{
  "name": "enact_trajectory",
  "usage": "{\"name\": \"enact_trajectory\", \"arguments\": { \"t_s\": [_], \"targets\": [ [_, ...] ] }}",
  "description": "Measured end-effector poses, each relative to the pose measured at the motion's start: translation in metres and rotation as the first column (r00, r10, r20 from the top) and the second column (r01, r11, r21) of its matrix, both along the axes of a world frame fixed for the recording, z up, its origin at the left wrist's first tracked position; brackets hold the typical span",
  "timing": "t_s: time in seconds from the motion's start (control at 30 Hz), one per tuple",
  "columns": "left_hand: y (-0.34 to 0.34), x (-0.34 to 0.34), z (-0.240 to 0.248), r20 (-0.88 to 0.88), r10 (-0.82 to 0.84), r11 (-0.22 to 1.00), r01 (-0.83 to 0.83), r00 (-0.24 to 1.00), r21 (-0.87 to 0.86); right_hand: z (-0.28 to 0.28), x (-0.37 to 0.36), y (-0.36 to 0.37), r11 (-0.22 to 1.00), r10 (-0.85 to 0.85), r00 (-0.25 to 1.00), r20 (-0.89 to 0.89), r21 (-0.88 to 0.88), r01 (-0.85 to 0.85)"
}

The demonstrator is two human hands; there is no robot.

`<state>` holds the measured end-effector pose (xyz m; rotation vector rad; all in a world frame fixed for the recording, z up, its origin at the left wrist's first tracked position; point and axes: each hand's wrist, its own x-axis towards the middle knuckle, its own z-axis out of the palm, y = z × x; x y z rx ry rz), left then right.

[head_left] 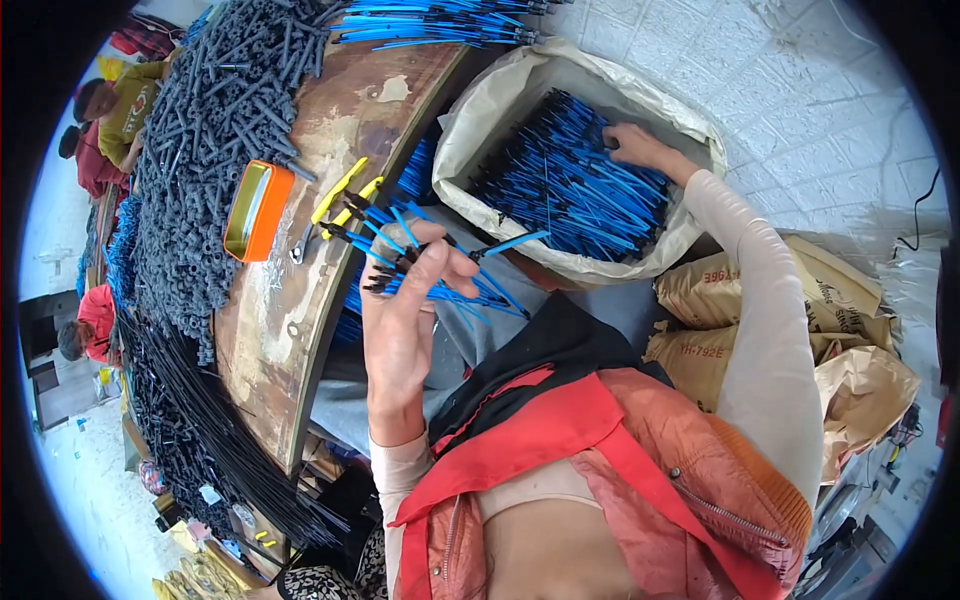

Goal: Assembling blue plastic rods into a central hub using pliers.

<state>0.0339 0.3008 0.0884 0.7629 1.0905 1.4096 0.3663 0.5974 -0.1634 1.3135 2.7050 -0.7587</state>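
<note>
My left hand (400, 310) is closed around a loose bunch of thin blue tubes with black ends (480, 290), which stick out on several sides between thumb and fingers. It is raised beside the edge of the wooden table. My right hand (640, 148) reaches into a white woven sack (700, 115) on my right, its fingers curled in against the tubes. What these fingers pinch, if anything, is hidden. Many more blue tubes with black tips (575, 180) fill the open sack. Just past my left fingertips, a tool with yellow handles (345, 190) lies on the table.
The worn wooden table (270, 330) holds an orange box (260, 212), a large heap of dark grey plastic pieces (190, 200), long black rods (200, 420) and a bundle of blue tubes (430, 22). Brown paper sacks (700, 370) lie at right. Several people work at far left.
</note>
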Motion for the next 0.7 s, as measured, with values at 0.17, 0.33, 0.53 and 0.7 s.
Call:
{"name": "enact_trajectory", "arguments": {
  "t_s": [0.17, 0.33, 0.53, 0.7],
  "targets": [
    [0.007, -0.019, -0.004, 0.014, 0.17, 0.983, -0.169, 0.985, -0.076, 0.053, -0.015, -0.035, 0.999, 0.006, 0.958, -0.288, 0.05, 0.009],
    [0.015, -0.048, -0.019, 0.102, 0.231, 0.973, -0.231, 0.968, -0.013, 0.115, -0.025, -0.054, 0.97, -0.238, 0.78, -0.578, -0.185, 0.158],
    [0.022, -0.059, -0.026, 0.209, 0.221, 0.975, -0.214, 0.953, -0.056, 0.175, 0.009, -0.082, 0.893, -0.411, 0.851, -0.328, -0.334, 0.302],
    [0.041, -0.035, -0.011, 0.017, 0.206, 0.973, -0.203, 0.978, -0.107, 0.224, -0.02, -0.126, 0.916, -0.394, 0.645, -0.655, -0.341, 0.213]
  ]
}}
